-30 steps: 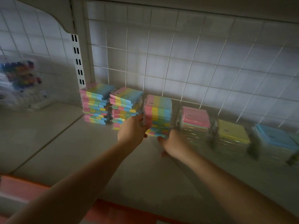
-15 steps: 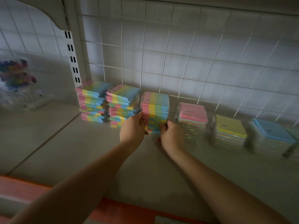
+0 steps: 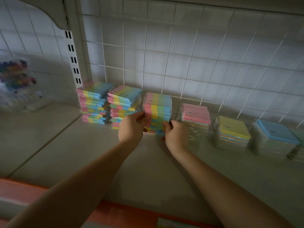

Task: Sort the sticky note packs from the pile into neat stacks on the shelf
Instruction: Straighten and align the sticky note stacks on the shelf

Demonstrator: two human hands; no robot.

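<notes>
A striped stack (image 3: 157, 112) of sticky note packs is standing on the shelf (image 3: 92, 155), third along the row. The left hand (image 3: 131, 127) is pressing its left side and the right hand (image 3: 176, 135) is now clamping its right side, having closed in from lower down a moment ago. Judging by this, the stack is being squared up. Left of the left hand two striped stacks (image 3: 108, 104) are sitting; right of the right hand, a pink stack (image 3: 195, 119).
</notes>
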